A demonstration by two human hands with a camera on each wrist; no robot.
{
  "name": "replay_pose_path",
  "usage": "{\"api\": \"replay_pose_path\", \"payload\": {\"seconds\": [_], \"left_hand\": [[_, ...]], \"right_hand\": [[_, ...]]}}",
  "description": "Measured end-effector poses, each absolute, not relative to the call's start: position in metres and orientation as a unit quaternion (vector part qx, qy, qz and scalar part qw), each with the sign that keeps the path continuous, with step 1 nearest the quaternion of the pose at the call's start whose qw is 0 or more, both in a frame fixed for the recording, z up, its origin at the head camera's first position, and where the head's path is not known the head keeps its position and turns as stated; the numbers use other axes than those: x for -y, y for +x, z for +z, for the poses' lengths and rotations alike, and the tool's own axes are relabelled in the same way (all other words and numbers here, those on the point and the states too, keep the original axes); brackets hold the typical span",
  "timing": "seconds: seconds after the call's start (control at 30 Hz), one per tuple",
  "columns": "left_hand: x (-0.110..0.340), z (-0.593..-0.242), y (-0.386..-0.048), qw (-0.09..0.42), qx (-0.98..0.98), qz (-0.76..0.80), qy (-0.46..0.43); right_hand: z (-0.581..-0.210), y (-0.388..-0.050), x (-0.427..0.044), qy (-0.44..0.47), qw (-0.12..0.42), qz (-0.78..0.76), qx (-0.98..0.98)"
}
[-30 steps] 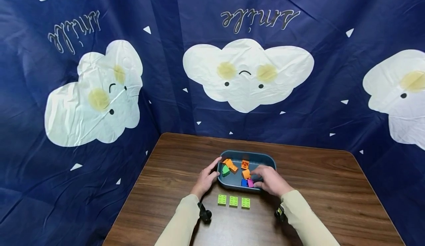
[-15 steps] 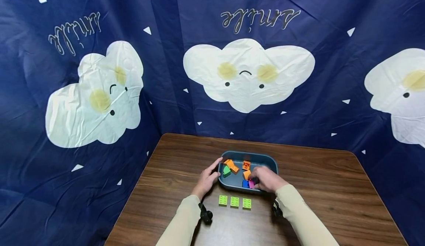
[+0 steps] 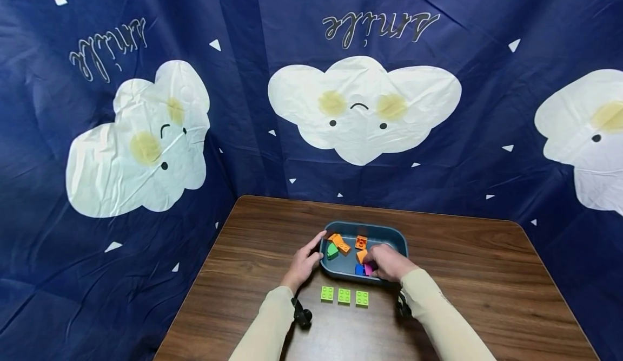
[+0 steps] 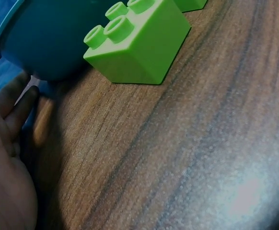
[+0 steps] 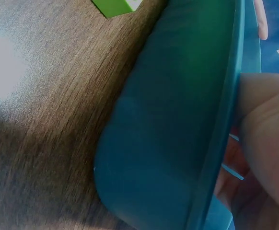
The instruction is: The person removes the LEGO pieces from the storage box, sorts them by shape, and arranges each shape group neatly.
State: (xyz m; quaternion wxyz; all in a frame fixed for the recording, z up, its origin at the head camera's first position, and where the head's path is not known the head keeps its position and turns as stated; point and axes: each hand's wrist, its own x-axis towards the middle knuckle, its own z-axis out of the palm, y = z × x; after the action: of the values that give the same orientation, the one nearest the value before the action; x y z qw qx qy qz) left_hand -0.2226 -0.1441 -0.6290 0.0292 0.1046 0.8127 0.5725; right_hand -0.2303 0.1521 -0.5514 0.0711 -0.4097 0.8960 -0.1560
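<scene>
A blue-grey plastic bin (image 3: 396, 236) holds several toy building bricks. My right hand (image 3: 388, 262) reaches over its near right side, fingers bent down into it. The thumb and fingers are at a pink brick (image 3: 368, 269), beside a blue brick (image 3: 359, 269) and an orange brick (image 3: 362, 256); whether they pinch the pink one is hidden. In the right wrist view the bin wall (image 5: 163, 124) covers most of the fingertips. At the bin's left end, my left hand (image 3: 303, 266) rests against the rim with fingers extended. A green brick (image 3: 332, 251) lies inside near it.
Three lime-green bricks, the middle one (image 3: 344, 296) among them, stand in a row on the wooden table (image 3: 272, 225) before the bin. More orange bricks (image 3: 361, 242) lie in the bin. A dark blue curtain (image 3: 243, 133) with clouds hangs behind the table.
My right hand has moved slightly left and deeper into the bin, closing in on the pink brick, then stays nearly still. The left hand keeps its place at the rim.
</scene>
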Motion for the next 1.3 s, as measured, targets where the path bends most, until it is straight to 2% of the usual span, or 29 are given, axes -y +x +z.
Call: {"api": "replay_pose_path", "payload": {"seconds": [0.43,0.6,0.83,1.07,1.3], "left_hand": [[0.144,-0.629,-0.221,0.034,-0.815,0.570,0.097],[0.143,-0.628,-0.220,0.035,-0.810,0.576,0.099],[0.142,-0.627,-0.220,0.034,-0.813,0.573,0.097],[0.143,-0.628,-0.222,0.028,-0.816,0.569,0.098],[0.143,-0.629,-0.221,0.030,-0.816,0.570,0.093]], "right_hand": [[-0.551,-0.228,-0.156,-0.372,0.067,-0.153,-0.913],[-0.550,-0.225,-0.162,-0.350,0.064,-0.183,-0.917],[-0.552,-0.218,-0.170,-0.322,0.031,-0.232,-0.918],[-0.554,-0.214,-0.176,-0.268,0.032,-0.274,-0.923],[-0.550,-0.208,-0.179,-0.259,0.011,-0.335,-0.906]]}}
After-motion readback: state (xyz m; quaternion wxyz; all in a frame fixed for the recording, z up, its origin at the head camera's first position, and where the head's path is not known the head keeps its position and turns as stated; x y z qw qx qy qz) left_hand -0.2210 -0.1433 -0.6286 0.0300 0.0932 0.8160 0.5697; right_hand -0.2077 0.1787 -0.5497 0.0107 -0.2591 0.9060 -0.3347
